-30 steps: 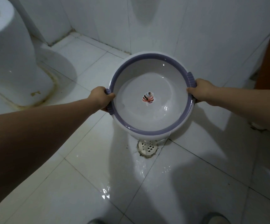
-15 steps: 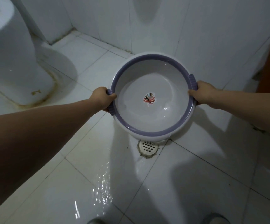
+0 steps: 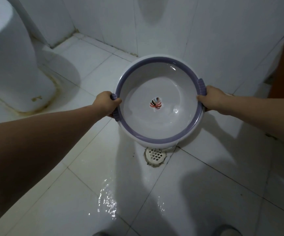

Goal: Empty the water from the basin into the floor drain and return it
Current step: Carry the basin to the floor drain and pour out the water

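Basin: white basin point(image 3: 160, 126) with purple rim, tilted above the floor drain point(image 3: 155, 155).
Hands: left hand point(image 3: 106, 103) and right hand point(image 3: 211, 99) grasp its side handles.
Floor: wet.

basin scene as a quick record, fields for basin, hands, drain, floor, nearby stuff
basin: round white plastic basin with purple rim, held tilted above the floor, leaf print at its centre
left hand: gripping the left handle
right hand: gripping the right handle
drain: round white grated floor drain, just below the basin's near edge
floor: white tiles, wet
nearby: white toilet at left
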The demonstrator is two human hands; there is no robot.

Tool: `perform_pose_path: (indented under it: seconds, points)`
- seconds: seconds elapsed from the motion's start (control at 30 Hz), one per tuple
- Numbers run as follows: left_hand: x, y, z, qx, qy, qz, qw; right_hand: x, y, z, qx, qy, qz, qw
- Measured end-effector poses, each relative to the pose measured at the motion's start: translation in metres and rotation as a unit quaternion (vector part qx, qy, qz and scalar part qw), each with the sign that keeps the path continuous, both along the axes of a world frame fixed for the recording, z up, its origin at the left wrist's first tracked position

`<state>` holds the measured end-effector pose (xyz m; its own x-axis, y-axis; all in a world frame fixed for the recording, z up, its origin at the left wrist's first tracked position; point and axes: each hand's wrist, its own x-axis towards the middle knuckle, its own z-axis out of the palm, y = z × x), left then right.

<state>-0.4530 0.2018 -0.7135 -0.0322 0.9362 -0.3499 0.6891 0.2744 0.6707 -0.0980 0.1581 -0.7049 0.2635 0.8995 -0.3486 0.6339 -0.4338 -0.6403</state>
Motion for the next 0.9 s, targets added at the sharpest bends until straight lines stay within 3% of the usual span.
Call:
perform_pose_path:
  seconds: [0.9]
  points:
    - [-0.0001, 0.0018, -0.0009, 0.01, 0.007, -0.006, 1.0, 0.0008, -0.0022, -0.0088, -0.004, -0.02, -0.002, 1.0]
